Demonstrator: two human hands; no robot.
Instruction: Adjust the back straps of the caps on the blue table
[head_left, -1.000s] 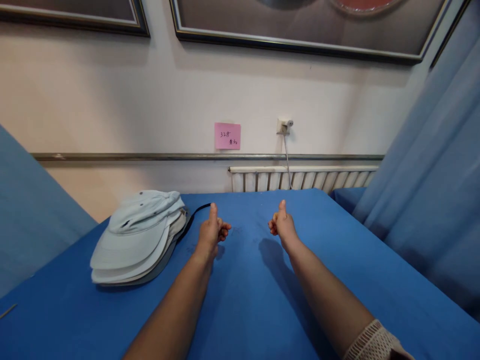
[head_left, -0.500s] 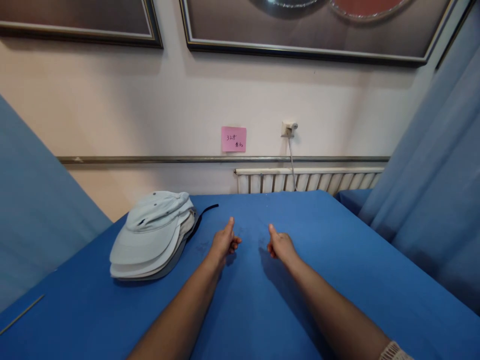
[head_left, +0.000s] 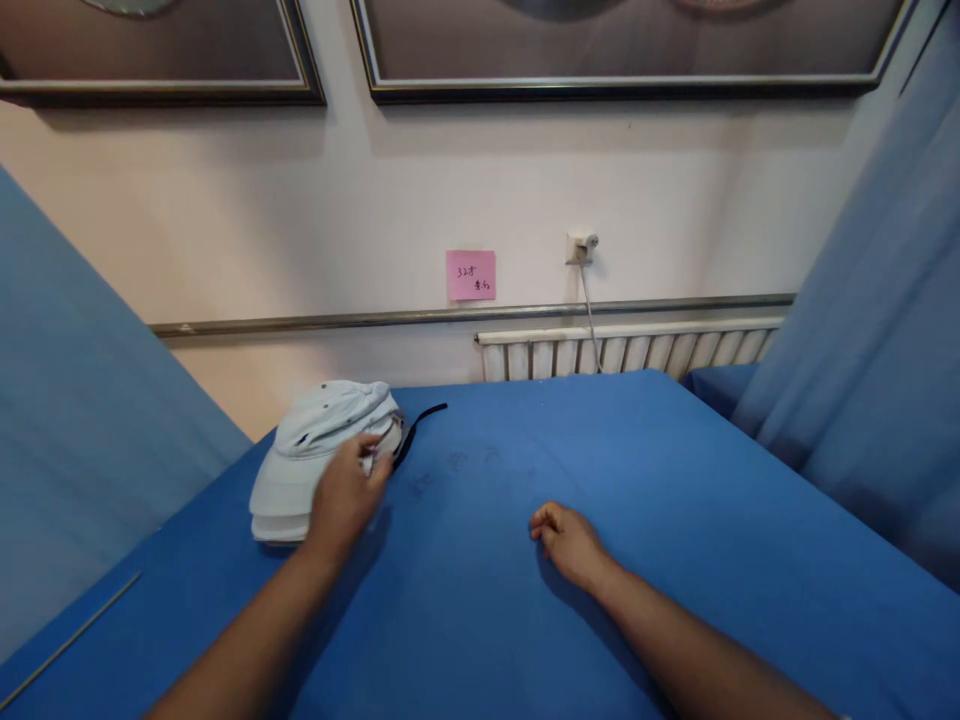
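Blue cloth covers the whole tabletop point(head_left: 675, 560), smooth and flat, with a few faint dark marks near the middle. On its far left part sits a stack of caps point(head_left: 315, 462). The caps are pale, a very light blue-grey, and they lie one on top of the other with their brims pointing toward the person. Stacked like that, they take up little room and the top one is easy to get at. The top cap has small round holes in its crown, and its soft top looks a bit crumpled. A thin black strap point(head_left: 421, 425) sticks out from under the pile on the right side and lies on the cloth.

The left hand point(head_left: 343, 498) is on the right edge of the pile. Its fingers are curled onto the caps near the side of the crown, touching them, as if to take hold, but I cannot tell if they really pinch a cap or only rest on it.

The right hand point(head_left: 571, 542) lies on the cloth, well apart from the caps. It is loosely curled, palm down, and holds nothing. It looks like it is just resting there, out of the way.

Behind the tabletop there is a pale wall with a pink note point(head_left: 471, 275), a white radiator point(head_left: 622, 350) and a plug with a cord point(head_left: 581, 250). Blue curtains point(head_left: 870, 300) hang on both sides.
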